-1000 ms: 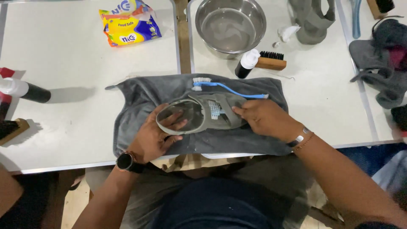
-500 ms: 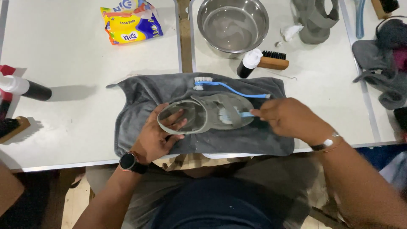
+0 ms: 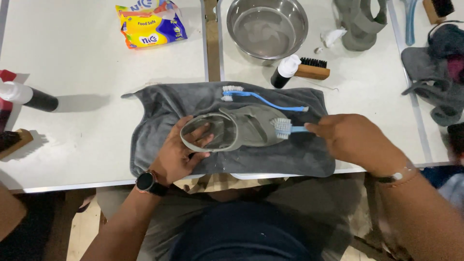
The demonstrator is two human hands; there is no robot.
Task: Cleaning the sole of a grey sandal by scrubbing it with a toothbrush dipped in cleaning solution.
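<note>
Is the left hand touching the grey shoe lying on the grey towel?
Touching. The head view shows the left hand gripping the grey shoe at its heel opening, fingers tucked inside the rim.

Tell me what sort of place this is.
Likely a shoe-cleaning workstation: a grey slip-on shoe lies on a grey towel on white tables, beside a steel water bowl and a wooden bristle brush.

One view only, from up on the head, looking straight down. Close to the bench (image 3: 96, 145), with its near edge low in the picture. Lap and both arms at the bottom. Grey towel (image 3: 159, 111) in the middle, steel bowl (image 3: 267, 29) at the far top.
</note>
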